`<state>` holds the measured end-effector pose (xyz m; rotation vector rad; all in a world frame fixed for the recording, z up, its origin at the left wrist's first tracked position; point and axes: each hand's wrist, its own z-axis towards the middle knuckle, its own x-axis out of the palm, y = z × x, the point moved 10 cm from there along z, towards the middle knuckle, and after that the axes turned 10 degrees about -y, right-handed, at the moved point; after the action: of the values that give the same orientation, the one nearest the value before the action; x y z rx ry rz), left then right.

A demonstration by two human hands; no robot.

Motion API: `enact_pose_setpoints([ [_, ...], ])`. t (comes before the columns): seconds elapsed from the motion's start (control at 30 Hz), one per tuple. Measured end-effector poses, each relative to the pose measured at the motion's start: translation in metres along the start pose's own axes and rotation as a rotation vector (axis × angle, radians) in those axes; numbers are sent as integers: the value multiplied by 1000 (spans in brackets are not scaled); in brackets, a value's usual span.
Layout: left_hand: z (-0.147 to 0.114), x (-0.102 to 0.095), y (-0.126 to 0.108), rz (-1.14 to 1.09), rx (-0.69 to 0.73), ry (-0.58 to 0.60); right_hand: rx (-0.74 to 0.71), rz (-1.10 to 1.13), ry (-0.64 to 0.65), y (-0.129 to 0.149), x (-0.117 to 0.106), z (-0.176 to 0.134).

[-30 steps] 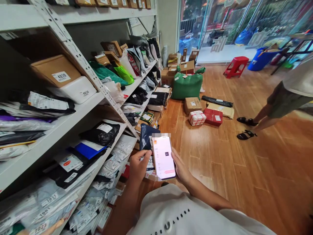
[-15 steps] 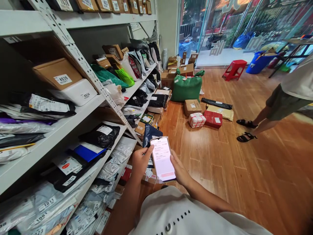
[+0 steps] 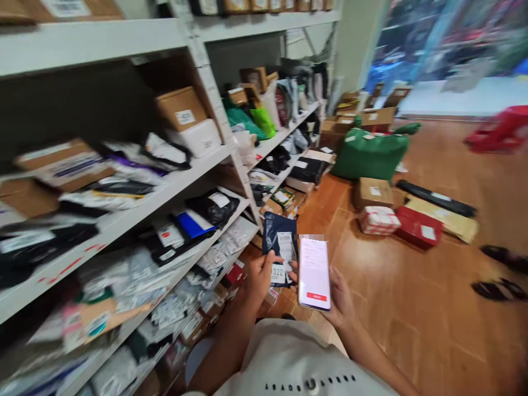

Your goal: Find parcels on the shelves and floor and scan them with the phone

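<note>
Indoors, left hand apparently pinching a dark labelled packet, right hand closed around a lit phone just beside it, parcel-laden shelves to the left.

A phone is held in the right hand, a red bar being shown low on its lit screen; a dark blue package is gripped at its lower left by the left hand, just beside the phone; white shelves on the left are loaded with bagged parcels and boxes; on the wooden floor, a green sack is set behind a brown carton; a red-and-white parcel and a red box are placed side by side; a red stool is blurred near the right edge, black sandals being seen below it.
</note>
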<state>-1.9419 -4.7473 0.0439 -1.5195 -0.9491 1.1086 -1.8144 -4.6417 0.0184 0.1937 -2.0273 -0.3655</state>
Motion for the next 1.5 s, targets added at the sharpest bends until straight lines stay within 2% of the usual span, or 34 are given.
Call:
enact_pose_setpoints([
  [0.13,-2,-53,7,48,96,-155,90,-28,-15,-18,-11,17],
  [0.3,-12,-114,22,19,68,-310,158,-201,-67,-47,-20,40],
  [0.37,-18,-134,31,-9,38,-366,194,-271,-16,-59,-13,46],
  [0.5,-30,-168,41,-53,3,-450,321,-322,149,-87,14,53],
  [0.73,-52,-212,47,-104,-34,-515,502,-388,328,-131,53,54],
  [0.9,-65,-230,55,-131,-77,-546,607,-426,358,-157,55,59],
  [1.07,-69,-243,73,-174,-148,-511,684,-390,360,-188,56,68],
  [1.2,-51,-259,97,-204,-197,-407,604,-360,279,-208,62,86],
  [1.33,-12,-283,126,-205,-227,-281,490,-309,144,-217,62,106],
  [1.4,18,-316,145,-202,-231,-347,456,-336,59,-220,57,115],
  [1.5,65,-398,182,-173,-276,-615,403,-394,-58,-222,50,125],
])
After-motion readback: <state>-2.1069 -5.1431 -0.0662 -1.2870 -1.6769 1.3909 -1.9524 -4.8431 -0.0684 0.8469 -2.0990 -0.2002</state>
